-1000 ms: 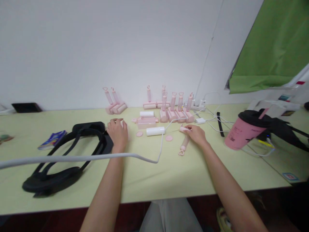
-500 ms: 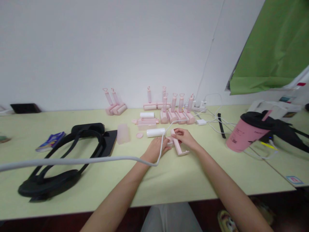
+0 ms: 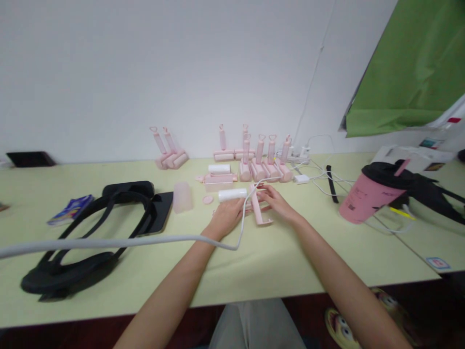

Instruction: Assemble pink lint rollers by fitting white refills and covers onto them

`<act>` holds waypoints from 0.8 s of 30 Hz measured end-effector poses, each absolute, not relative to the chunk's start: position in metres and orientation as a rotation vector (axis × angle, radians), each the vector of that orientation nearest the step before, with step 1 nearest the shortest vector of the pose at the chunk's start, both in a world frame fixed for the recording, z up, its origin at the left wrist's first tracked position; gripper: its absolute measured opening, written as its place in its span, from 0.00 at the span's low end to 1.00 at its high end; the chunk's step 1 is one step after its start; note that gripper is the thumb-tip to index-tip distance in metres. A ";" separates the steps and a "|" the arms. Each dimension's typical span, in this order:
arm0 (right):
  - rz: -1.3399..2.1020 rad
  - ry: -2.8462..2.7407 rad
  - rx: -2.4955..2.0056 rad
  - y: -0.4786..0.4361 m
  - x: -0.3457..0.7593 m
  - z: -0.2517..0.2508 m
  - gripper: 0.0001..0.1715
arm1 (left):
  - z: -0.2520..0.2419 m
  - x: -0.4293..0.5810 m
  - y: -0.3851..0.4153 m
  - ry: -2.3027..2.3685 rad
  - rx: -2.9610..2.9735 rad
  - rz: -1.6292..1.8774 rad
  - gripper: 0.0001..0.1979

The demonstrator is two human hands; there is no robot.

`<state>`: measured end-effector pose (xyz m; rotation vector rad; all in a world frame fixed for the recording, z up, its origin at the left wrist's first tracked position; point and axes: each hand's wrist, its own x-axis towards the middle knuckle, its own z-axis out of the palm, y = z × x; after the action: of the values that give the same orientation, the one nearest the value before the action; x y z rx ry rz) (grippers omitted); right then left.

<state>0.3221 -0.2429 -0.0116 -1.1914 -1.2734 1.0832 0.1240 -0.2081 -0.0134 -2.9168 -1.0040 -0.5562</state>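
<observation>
My right hand (image 3: 276,202) grips the upper end of a pink lint-roller handle (image 3: 258,212) at the table's middle. My left hand (image 3: 225,218) is closed against the handle's left side, right below a white paper roll (image 3: 232,195) that lies on the table. A small pink disc (image 3: 208,199) lies just left of the roll. A translucent pink cover (image 3: 182,197) stands further left. Behind them sit a pink holder with a white roll (image 3: 219,175) and a row of several assembled pink rollers (image 3: 263,165).
A white cable (image 3: 119,239) crosses in front of my left arm. A black headset with strap (image 3: 90,228) and a small booklet (image 3: 70,210) lie at the left. A tilted pink cup with black lid (image 3: 372,196), white chargers and cables (image 3: 319,179) sit at the right.
My left hand left the translucent cover by the headset and came right to the handle. My right hand lifted the handle off the table and turned it between both hands.
</observation>
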 end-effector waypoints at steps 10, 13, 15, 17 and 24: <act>1.116 -1.442 -1.033 -0.253 0.303 -0.005 0.25 | -0.012 0.124 -0.208 -0.950 -2.738 -0.452 0.12; 1.010 -1.410 -1.196 -0.252 0.294 -0.016 0.19 | -0.008 0.125 -0.214 -0.941 -2.748 -0.397 0.12; 0.934 -1.368 -1.324 -0.252 0.290 -0.021 0.18 | -0.002 0.127 -0.219 -0.965 -2.784 -0.338 0.15; 0.929 -1.374 -1.380 -0.252 0.290 -0.022 0.20 | 0.006 0.131 -0.223 -0.986 -2.822 -0.271 0.18; 1.130 -1.459 -1.324 -0.250 0.310 -0.019 0.26 | 0.019 0.138 -0.223 -0.955 -2.969 -0.166 0.21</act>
<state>0.3097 -0.2500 -0.0192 -1.3238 -1.4590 1.1301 0.1378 -0.2232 0.0192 -2.9695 -0.9554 -0.1663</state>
